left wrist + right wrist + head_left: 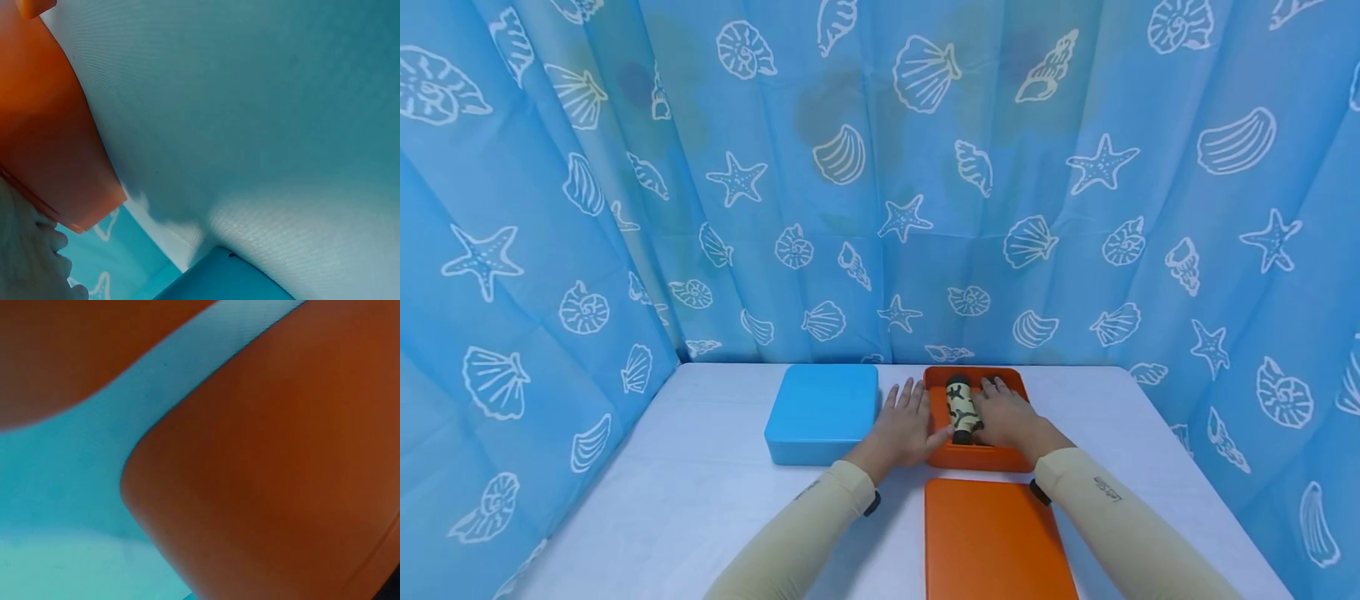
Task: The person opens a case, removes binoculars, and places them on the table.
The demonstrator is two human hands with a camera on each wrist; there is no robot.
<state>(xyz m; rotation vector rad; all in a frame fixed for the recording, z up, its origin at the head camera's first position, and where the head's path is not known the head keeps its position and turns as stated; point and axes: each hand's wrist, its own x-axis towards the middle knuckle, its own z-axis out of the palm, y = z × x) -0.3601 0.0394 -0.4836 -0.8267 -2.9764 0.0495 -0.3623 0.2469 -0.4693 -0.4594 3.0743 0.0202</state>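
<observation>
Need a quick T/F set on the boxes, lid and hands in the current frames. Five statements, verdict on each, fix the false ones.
1. The camouflage-patterned cylinder lies inside the orange box. True.
2. The blue box stands to the right of the orange box. False: it stands to the left.
3. The right hand reaches into the orange box. True.
4. The orange lid covers the orange box. False: it lies on the white table, in front of the box and apart from it.
5. The left hand lies on top of the blue box. False: it is at the orange box's left side.
</observation>
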